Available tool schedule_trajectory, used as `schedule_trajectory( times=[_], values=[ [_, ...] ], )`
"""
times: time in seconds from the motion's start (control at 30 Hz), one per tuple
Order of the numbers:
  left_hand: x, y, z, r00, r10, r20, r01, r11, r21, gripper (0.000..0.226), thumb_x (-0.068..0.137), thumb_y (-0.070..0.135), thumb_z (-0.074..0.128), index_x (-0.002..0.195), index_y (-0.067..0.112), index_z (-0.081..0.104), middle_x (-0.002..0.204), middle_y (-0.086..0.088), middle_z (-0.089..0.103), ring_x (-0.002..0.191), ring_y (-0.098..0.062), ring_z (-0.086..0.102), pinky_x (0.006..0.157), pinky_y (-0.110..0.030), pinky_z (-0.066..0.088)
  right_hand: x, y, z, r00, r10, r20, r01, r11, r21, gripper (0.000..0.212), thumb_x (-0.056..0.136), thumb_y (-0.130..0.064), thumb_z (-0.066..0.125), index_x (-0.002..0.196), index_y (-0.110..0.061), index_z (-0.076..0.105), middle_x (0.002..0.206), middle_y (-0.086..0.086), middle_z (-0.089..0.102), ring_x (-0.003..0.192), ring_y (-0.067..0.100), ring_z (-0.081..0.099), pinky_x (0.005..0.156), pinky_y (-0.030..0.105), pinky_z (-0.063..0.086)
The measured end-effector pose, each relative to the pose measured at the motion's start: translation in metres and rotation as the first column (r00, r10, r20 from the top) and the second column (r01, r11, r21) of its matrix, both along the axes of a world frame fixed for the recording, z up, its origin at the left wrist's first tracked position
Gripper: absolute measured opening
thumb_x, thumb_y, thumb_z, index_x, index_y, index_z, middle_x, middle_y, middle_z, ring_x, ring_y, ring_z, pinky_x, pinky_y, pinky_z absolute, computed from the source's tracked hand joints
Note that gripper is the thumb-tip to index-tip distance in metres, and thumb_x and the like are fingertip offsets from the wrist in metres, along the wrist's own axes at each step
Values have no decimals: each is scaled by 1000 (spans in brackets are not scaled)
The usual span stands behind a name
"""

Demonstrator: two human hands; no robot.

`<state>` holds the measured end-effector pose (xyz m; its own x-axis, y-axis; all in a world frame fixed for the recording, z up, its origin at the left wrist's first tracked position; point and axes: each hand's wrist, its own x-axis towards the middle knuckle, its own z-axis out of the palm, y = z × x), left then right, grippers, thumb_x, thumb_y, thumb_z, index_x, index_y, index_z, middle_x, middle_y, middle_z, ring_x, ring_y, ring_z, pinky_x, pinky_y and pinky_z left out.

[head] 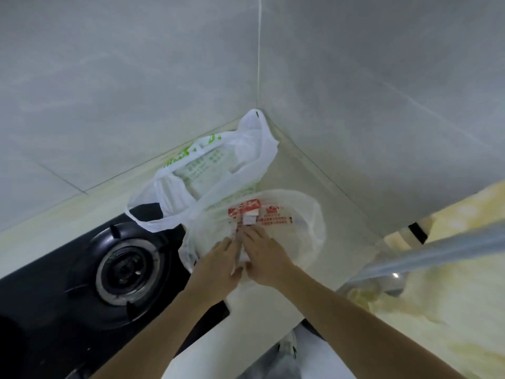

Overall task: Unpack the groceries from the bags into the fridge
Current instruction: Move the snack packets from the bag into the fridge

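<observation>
Two plastic bags lie on a pale countertop (297, 170) in a tiled corner. The nearer one is a clear bag with red print (284, 217). Behind it slumps a white bag with green print (207, 165), its handles loose and its mouth open. My left hand (218, 266) and my right hand (262, 258) rest side by side on the near edge of the clear bag, fingers pinching its plastic on either side of a thin strip between them. What is inside either bag is hidden. No fridge is in view.
A black gas hob with a round burner (123, 272) sits left of the bags; the white bag's handle lies over its back edge. Grey tiled walls meet behind the bags. A blurred grey tube (437, 255) crosses at the right.
</observation>
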<state>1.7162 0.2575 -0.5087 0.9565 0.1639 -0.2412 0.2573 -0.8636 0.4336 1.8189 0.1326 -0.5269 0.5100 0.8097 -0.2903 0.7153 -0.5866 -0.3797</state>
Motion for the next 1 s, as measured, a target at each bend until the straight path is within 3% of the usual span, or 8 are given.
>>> schedule_trajectory(
  times=[0.23,0.4,0.53,0.67,0.77,0.87,0.93,1.0],
  values=[
    [-8,14,-42,995,7,-97,9,985,170,70,79,52,78,131,17,48,130,2,50,122,-21,51,101,-35,50,1,-2,-40,968,248,46,-244,967,-72,84,98,-29,61,166,-23,12,175,-3,6,161,33,3,122,52,33],
    [-10,24,-55,989,2,-146,34,969,245,87,72,65,74,139,23,38,142,-4,45,135,-29,44,112,-44,41,7,-11,-31,962,250,113,-228,957,-179,88,97,-27,62,165,-28,7,175,1,4,160,38,1,123,57,27],
    [-6,26,-54,982,48,-181,6,958,288,77,79,70,65,136,22,45,147,-10,43,140,-32,38,114,-47,39,10,-25,-13,960,236,148,-201,954,-221,83,99,-24,58,166,-23,8,174,4,5,159,37,-1,126,54,17],
    [6,13,-42,990,82,-113,-31,919,393,57,85,65,58,113,15,61,123,-6,53,115,-28,51,94,-42,48,16,-29,-12,991,16,130,-15,1000,-14,70,86,-13,67,151,-16,43,161,9,34,146,37,35,104,53,52],
    [22,-4,-44,999,-42,27,27,913,407,49,80,49,71,113,13,63,114,-9,60,100,-28,56,77,-41,51,19,-24,-21,980,-98,176,89,994,59,74,83,-20,77,150,-13,48,162,21,37,150,44,36,107,53,52],
    [44,-21,-53,1000,-21,13,18,976,219,66,88,41,66,144,13,45,137,-9,53,125,-30,52,93,-41,53,21,-19,-24,960,-43,275,24,997,72,89,54,-34,97,133,-5,67,138,22,65,130,41,62,99,49,58],
    [54,-25,-62,999,31,-17,-28,986,165,63,90,36,65,145,15,41,142,-8,49,133,-30,46,102,-42,50,19,-21,-26,928,-15,373,-29,993,111,85,40,-34,100,115,-4,77,115,13,77,114,34,71,97,36,55],
    [57,-25,-67,999,41,5,-42,978,202,48,91,27,66,135,15,50,137,-11,53,130,-33,48,100,-44,51,18,-24,-26,928,-104,358,41,983,179,71,44,-26,100,109,-7,79,106,9,77,109,26,63,88,25,58]
  ],
)
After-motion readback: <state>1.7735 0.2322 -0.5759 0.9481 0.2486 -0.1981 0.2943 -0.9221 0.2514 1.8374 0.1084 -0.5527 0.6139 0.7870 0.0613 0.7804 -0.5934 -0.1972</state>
